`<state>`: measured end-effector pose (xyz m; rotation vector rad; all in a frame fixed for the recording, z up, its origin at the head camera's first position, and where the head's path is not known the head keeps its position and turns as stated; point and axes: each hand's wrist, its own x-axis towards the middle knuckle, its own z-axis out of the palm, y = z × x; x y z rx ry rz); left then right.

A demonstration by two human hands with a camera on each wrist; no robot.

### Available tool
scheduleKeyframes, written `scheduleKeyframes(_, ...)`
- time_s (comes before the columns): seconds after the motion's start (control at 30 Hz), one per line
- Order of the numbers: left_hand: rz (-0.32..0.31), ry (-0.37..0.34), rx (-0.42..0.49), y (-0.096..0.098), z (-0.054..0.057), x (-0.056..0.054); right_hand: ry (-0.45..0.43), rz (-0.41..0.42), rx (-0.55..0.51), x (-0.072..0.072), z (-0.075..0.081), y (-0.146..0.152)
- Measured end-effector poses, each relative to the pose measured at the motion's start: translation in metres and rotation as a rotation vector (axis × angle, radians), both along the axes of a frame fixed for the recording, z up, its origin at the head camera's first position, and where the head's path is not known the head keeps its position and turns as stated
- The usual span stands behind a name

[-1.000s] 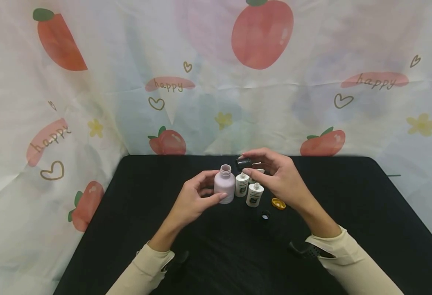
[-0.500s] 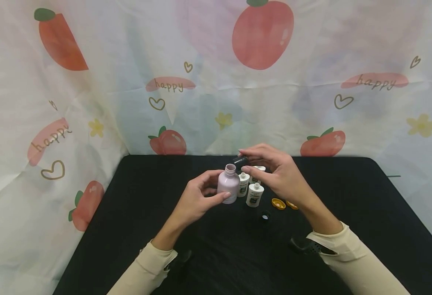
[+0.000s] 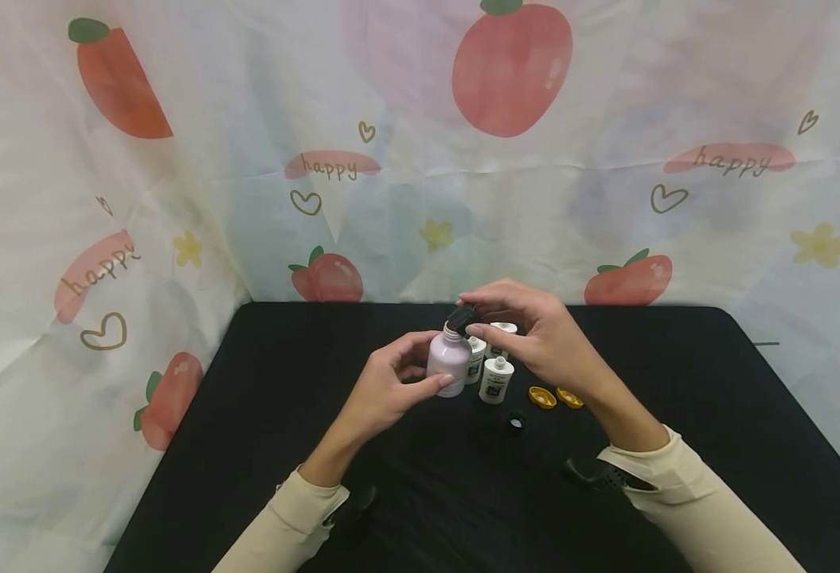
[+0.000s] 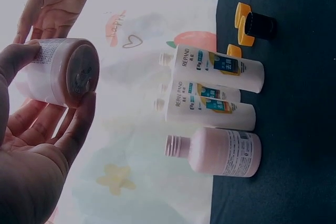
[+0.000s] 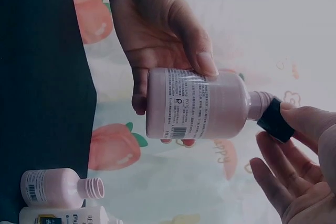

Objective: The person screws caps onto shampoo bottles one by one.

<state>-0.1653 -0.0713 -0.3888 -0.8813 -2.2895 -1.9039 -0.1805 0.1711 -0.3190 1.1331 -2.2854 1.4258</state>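
Pale pink, round-shouldered plastic bottle (image 5: 202, 103), gripped aloft by the left hand (image 3: 394, 378), left of white labelled plastic bottles (image 3: 495, 382); the right hand (image 3: 537, 333) pinches a black cylindrical plastic cap (image 5: 275, 120) askew at its neck (image 5: 258, 106), so cross-threading could follow; slack left fingers might let it spin

The held pink bottle (image 3: 450, 370) and standing white REPAND bottles (image 3: 495, 384) are blocking the middle; the worktop (image 3: 269, 382) is leaving passage along its left side.
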Motion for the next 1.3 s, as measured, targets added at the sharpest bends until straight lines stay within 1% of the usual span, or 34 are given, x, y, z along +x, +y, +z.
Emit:
scheduleKeyframes(0.17,0.008,-0.008,-0.005,0.0011,-0.0001,-0.0006,0.007,0.000,0.025,-0.0004,0.0018,-0.0009)
scheduleKeyframes(0.3,0.011,0.000,-0.001,0.0018,0.0004,-0.0005,-0.005,-0.001,0.033,0.0001,0.0033,-0.0017)
scheduleKeyframes(0.47,0.013,-0.002,0.005,0.0025,0.0005,-0.0002,-0.020,0.018,0.026,0.0002,0.0045,-0.0024)
scheduleKeyframes(0.77,0.012,-0.006,0.015,0.0037,0.0009,0.0003,-0.008,0.065,0.042,-0.0016,0.0028,-0.0018)
scheduleKeyframes(1.0,0.013,-0.010,-0.004,0.0039,0.0014,0.0003,-0.012,0.065,0.078,0.0002,0.0027,-0.0006)
scheduleKeyframes(1.17,0.012,0.015,-0.028,0.0030,0.0020,0.0001,0.017,0.055,0.121,-0.0012,0.0011,0.0000)
scheduleKeyframes(1.3,0.021,0.035,-0.039,0.0035,0.0031,0.0005,-0.009,0.053,0.115,-0.0006,0.0007,-0.0004)
